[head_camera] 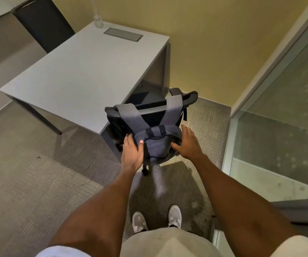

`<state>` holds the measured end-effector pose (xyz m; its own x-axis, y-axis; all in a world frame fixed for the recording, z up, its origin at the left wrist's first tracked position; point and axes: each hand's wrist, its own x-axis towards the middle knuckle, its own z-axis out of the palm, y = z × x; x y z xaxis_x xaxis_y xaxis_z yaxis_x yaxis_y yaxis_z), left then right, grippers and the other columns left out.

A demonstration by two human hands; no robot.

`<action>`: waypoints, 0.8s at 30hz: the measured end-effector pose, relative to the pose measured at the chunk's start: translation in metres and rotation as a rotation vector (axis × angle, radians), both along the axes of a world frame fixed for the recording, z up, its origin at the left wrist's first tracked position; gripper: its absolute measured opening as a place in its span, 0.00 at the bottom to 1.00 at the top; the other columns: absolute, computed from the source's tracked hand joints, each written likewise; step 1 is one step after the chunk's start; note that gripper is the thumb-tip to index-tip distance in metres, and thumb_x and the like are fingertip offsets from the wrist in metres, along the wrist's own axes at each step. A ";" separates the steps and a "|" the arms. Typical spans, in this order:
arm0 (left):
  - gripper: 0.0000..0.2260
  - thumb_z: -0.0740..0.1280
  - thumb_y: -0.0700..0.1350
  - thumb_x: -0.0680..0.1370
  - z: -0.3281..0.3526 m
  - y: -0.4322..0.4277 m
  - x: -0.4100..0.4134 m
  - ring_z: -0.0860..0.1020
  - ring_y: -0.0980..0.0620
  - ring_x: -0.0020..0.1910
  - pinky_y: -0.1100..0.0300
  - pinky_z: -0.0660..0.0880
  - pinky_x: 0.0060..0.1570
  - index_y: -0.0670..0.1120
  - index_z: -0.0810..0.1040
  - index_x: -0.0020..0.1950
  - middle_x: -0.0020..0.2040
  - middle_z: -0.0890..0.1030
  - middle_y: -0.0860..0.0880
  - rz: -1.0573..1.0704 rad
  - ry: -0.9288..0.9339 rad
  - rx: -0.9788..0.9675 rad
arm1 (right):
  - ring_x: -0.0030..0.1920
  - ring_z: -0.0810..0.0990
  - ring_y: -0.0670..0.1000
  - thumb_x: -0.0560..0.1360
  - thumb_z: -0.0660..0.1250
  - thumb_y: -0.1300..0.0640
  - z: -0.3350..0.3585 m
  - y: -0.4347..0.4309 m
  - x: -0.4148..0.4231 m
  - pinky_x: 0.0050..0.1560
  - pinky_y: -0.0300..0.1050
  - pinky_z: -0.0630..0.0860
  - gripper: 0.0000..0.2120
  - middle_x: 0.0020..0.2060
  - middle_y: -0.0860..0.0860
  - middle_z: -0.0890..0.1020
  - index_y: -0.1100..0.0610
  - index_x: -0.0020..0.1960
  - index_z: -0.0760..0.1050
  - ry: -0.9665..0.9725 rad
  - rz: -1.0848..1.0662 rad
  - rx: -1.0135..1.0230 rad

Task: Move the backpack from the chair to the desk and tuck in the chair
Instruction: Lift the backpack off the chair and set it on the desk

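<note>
A blue-grey backpack (156,140) hangs on the back of a black office chair (188,98), its two straps looped over the backrest top. The chair stands at the near right corner of a pale grey desk (78,71). My left hand (132,152) presses on the backpack's left side, thumb on the fabric. On the right side lies my right hand (187,143), fingers spread, thumb against the fabric. Both hands touch the backpack, one on each side. The chair's seat is mostly hidden behind the backpack.
A grey cable hatch (123,34) and a lamp base (98,22) sit at the desk's far end. A dark chair (41,21) stands beyond the desk at the left. A frosted glass partition (279,117) runs along the right. Carpet covers the floor around my shoes (156,220).
</note>
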<state>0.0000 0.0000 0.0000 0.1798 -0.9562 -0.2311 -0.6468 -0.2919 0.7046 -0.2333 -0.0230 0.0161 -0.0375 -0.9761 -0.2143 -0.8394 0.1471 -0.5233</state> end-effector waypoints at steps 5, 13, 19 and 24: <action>0.35 0.66 0.57 0.82 -0.002 -0.011 0.003 0.64 0.42 0.81 0.43 0.62 0.79 0.43 0.56 0.83 0.82 0.64 0.42 -0.024 0.003 0.024 | 0.80 0.67 0.61 0.76 0.77 0.50 0.001 -0.017 -0.006 0.78 0.61 0.68 0.44 0.80 0.58 0.66 0.60 0.84 0.58 -0.075 0.032 0.039; 0.32 0.75 0.52 0.77 -0.010 -0.038 0.010 0.74 0.41 0.71 0.42 0.72 0.73 0.44 0.67 0.76 0.72 0.75 0.42 -0.085 0.007 0.070 | 0.73 0.73 0.62 0.72 0.81 0.54 -0.012 -0.056 -0.009 0.74 0.59 0.73 0.38 0.72 0.61 0.73 0.62 0.76 0.68 -0.148 0.063 0.104; 0.28 0.78 0.44 0.75 -0.023 -0.060 0.011 0.79 0.42 0.67 0.44 0.76 0.70 0.44 0.72 0.72 0.67 0.81 0.44 -0.060 0.115 0.167 | 0.64 0.81 0.61 0.71 0.81 0.63 -0.025 -0.081 -0.011 0.60 0.51 0.80 0.35 0.68 0.61 0.80 0.64 0.75 0.71 -0.274 0.058 0.206; 0.27 0.78 0.38 0.74 -0.035 -0.072 0.014 0.79 0.41 0.66 0.46 0.78 0.68 0.41 0.73 0.71 0.67 0.80 0.41 -0.007 0.193 0.188 | 0.52 0.81 0.57 0.72 0.77 0.68 -0.041 -0.094 -0.010 0.37 0.39 0.78 0.31 0.60 0.62 0.82 0.66 0.73 0.73 -0.275 0.049 0.242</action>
